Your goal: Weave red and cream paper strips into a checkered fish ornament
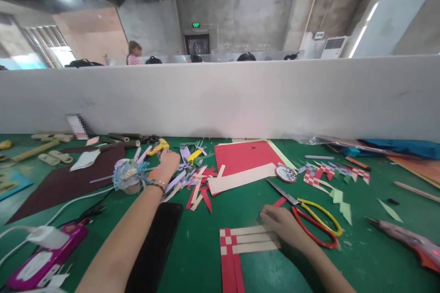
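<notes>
My left hand (pixel 168 165) reaches to the far left-centre, over scattered paper scraps. Its fingers are mostly hidden behind the back of the hand, right up against a yellow tool (pixel 158 147); whether they grip it cannot be made out. My right hand (pixel 280 222) is low, its fingers curled, and a red paper strip (pixel 280 201) sticks out beyond them. Below the right hand's fingers run the loose ends of pale strips of a small red-and-beige paper weave (pixel 227 240). Scissors (pixel 309 215) with red and yellow handles lie open just right of this hand.
A black phone (pixel 156 242) lies beneath my left forearm. A blue decorated cup (pixel 130 176) stands left of the hand. Red sheets (pixel 245 158), a round tin (pixel 286 173) and a pink glue gun (pixel 409 238) are around. A magenta power strip (pixel 51 256) with cables sits at left.
</notes>
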Demonstrator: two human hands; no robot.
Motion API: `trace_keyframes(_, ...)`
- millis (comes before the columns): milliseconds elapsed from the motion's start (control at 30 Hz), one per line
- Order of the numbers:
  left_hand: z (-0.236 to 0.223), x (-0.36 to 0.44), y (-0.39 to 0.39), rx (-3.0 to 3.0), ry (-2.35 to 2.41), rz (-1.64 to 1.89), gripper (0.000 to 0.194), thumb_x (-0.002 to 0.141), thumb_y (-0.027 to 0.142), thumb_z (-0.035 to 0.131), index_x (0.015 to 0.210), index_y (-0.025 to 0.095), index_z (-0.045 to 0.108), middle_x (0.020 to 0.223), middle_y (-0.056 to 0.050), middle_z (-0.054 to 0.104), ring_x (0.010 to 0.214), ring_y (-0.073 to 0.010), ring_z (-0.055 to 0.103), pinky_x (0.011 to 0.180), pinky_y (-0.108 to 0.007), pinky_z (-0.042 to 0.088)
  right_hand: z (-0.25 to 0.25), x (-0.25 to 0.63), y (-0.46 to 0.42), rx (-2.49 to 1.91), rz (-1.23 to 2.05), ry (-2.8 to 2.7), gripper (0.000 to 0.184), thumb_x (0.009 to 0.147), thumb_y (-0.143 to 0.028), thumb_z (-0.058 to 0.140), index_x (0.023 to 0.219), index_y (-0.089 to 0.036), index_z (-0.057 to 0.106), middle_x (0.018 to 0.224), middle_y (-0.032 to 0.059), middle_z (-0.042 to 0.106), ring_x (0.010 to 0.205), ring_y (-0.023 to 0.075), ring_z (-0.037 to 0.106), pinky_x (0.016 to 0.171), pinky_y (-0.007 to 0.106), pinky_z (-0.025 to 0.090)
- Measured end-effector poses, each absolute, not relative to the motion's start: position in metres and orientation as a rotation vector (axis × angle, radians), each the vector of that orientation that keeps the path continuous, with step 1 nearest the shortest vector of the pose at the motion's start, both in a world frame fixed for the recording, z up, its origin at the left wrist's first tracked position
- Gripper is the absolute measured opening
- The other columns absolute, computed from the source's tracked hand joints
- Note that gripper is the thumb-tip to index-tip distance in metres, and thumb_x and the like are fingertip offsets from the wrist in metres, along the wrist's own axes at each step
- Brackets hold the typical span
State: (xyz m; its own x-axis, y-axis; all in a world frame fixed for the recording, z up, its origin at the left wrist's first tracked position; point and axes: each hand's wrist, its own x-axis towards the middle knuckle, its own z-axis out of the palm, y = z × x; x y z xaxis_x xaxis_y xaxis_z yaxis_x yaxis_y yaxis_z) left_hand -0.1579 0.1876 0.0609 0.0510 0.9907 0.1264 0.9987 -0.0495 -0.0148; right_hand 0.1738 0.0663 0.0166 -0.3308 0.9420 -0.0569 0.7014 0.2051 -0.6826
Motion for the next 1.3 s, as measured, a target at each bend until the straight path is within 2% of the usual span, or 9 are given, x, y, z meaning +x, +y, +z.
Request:
trace_keyframes(200,0.063,-0.118,0.219,-2.231,-2.106,0.026,0.028,0.085,0.029,0.049,0.11,0.016,0.05,0.111,-0.008,0.053,0.093,-0.0192,0.055,0.077,-0.039,0.048,0.018,0.174,0.068,-1.551,0.926,-2.091,0.027,0.073,-0.04,0.03,0.054,-0.021,0.031,0.056,0.0002,0.048,0.056,0.0134,0.045,0.054,0.025,0.032)
trace_keyframes(467,0.064,-0.106,0.25,-2.189,-2.318,0.166,0.03,0.084,0.029,0.05,0.111,0.015,0.049,0.111,-0.008,0.053,0.093,-0.0199,0.055,0.077,-0.04,0.048,0.014,0.175,0.071,-1.59,0.876,-2.15,0.027,0.076,-0.037,0.031,0.056,-0.02,0.038,0.059,0.0013,0.053,0.058,0.0133,0.048,0.055,0.024,0.034)
trace_keyframes(767,0.059,-0.103,0.257,-2.209,-2.407,0.141,0.03,0.085,0.03,0.05,0.111,0.015,0.05,0.111,-0.008,0.053,0.093,-0.0198,0.055,0.077,-0.04,0.048,0.015,0.175,0.069,-1.585,0.906,-2.109,0.026,0.076,-0.034,0.031,0.055,-0.02,0.037,0.06,0.0014,0.054,0.058,0.0126,0.048,0.056,0.023,0.035)
trace_keyframes(1000,0.055,-0.096,0.257,-2.162,-2.459,-0.113,0.03,0.084,0.029,0.05,0.111,0.015,0.05,0.111,-0.008,0.053,0.093,-0.0198,0.055,0.077,-0.04,0.048,0.017,0.175,0.069,-1.592,0.907,-2.1,0.025,0.076,-0.033,0.032,0.056,-0.02,0.039,0.061,0.002,0.054,0.059,0.0133,0.049,0.056,0.024,0.034)
trace_keyframes(1300,0.082,-0.1,0.248,-2.038,-2.317,-0.877,0.028,0.085,0.029,0.05,0.11,0.016,0.05,0.111,-0.008,0.053,0.093,-0.0195,0.055,0.078,-0.039,0.048,0.014,0.175,0.069,-1.564,0.898,-2.077,0.022,0.075,-0.028,0.036,0.058,-0.019,0.046,0.058,-0.0008,0.053,0.056,0.0117,0.048,0.054,0.022,0.033)
